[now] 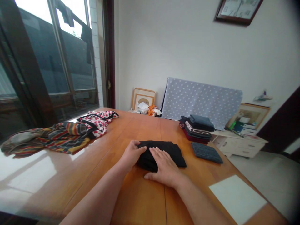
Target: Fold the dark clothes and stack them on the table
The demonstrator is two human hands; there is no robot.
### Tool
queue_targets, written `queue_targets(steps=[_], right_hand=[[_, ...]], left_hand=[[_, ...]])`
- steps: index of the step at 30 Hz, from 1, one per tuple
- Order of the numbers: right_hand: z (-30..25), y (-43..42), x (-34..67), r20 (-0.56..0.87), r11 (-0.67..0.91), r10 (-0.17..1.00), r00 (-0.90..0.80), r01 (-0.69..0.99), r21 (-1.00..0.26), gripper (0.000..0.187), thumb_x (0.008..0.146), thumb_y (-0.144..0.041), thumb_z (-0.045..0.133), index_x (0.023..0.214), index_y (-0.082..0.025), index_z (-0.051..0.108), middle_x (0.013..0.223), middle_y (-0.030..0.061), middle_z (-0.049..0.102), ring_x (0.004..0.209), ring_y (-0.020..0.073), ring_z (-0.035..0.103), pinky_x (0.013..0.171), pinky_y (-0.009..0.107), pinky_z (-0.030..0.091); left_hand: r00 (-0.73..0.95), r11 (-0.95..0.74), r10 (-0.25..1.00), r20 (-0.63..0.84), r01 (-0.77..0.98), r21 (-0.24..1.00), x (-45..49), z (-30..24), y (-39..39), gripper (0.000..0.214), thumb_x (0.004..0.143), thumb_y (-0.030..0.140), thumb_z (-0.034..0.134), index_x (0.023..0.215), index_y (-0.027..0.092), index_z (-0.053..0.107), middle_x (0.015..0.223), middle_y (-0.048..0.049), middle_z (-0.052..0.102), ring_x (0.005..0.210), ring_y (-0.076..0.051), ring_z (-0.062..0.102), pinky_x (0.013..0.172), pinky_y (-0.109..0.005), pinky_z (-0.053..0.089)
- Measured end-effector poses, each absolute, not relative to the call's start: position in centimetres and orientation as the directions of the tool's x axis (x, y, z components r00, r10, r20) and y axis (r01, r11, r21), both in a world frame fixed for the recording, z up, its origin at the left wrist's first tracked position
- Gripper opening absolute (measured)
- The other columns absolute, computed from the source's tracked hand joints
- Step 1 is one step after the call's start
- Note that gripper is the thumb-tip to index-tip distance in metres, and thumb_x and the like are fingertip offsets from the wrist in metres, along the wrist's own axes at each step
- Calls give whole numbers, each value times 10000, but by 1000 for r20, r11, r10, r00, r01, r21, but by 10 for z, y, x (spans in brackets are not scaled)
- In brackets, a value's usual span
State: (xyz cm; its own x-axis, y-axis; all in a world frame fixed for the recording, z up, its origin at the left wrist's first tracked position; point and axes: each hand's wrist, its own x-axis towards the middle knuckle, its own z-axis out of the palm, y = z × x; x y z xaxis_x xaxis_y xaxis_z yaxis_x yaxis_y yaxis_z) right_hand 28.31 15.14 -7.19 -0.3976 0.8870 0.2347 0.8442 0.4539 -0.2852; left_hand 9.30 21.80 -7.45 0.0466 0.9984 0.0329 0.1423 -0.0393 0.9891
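A black folded garment [172, 151] lies on the wooden table [131, 193] in front of me. At its left end, my left hand [133, 154] pinches the cloth between thumb and fingers. Flat across the middle of the bundle rests my right hand [165, 168], fingers stretched out and thumb off to the left on the near side. Part of the garment is hidden under both hands. To its right sits a folded dark blue-grey garment [206, 152], just in front of a stack of folded clothes [198, 128].
Striped clothing [63, 137] and a red-and-white patterned garment [100, 122] lie loose at the left. A white sheet [237, 198] is near the right edge. Beyond the table stand a cloth-draped panel [201, 97] and a white cabinet [239, 144]. A window [53, 56] is at the left.
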Motion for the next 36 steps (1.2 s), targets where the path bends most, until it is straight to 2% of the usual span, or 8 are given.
queue_targets(steps=[3,7,12,18,22,26,32,36], right_hand=[[-71,155,282,305,437,886,-348,846,-304,824,846,-434,681,1556,-182,348,1538,147,460,1418,314,422,1180,472,276],[-63,157,292,375,371,906,-197,797,-477,470,901,-206,532,1369,-222,560,1217,78,713,1131,241,651,948,332,469],[-51,153,304,401,420,897,-186,641,-643,336,864,-168,561,1174,-258,653,1054,11,754,994,205,684,851,288,496],[-43,145,303,429,475,877,-218,530,-702,354,847,-109,533,1140,-264,656,1072,-4,743,1023,183,675,885,280,492],[-37,141,304,388,446,894,-225,545,-710,373,844,-176,609,1200,-283,627,1076,-6,733,988,186,674,856,286,489],[-34,141,321,296,409,912,-283,602,-685,605,696,-350,826,1259,-289,613,1133,13,710,994,228,655,831,306,481],[-43,154,350,218,259,965,-147,671,-695,85,711,-212,727,792,-233,712,857,1,721,886,228,646,749,277,447],[-28,151,361,247,227,969,-5,415,-881,121,774,-275,677,867,-205,711,829,-10,702,837,194,632,727,258,451]], left_hand=[[134,38,991,-31,-57,998,101,-66,211,516,788,445,718,1162,178,481,856,-17,652,665,-153,627,570,-258,450],[184,-126,976,121,18,992,99,-58,207,396,847,439,634,1118,183,499,800,5,618,636,-144,601,621,-287,480],[339,-640,768,543,406,652,87,-50,201,517,779,334,681,1271,251,545,1291,-88,600,1261,-296,533,1061,-483,411],[650,-760,645,402,489,429,91,-46,189,709,734,339,749,1394,319,492,1342,-49,638,1258,-311,561,1183,-586,189],[616,-728,680,398,508,460,92,-40,187,538,760,99,558,1249,316,622,1164,-10,727,1074,-236,658,1017,-415,417],[528,-689,720,450,463,558,85,-39,191,520,741,77,521,1206,275,644,1146,-19,727,1066,-223,660,920,-332,477],[332,-616,782,527,287,734,79,-33,190,347,811,167,559,1135,208,679,1074,-30,734,990,-214,673,889,-302,511],[68,-454,889,452,20,891,79,-24,187,316,800,352,724,1056,168,706,1033,-52,743,998,-253,680,894,-331,534]])
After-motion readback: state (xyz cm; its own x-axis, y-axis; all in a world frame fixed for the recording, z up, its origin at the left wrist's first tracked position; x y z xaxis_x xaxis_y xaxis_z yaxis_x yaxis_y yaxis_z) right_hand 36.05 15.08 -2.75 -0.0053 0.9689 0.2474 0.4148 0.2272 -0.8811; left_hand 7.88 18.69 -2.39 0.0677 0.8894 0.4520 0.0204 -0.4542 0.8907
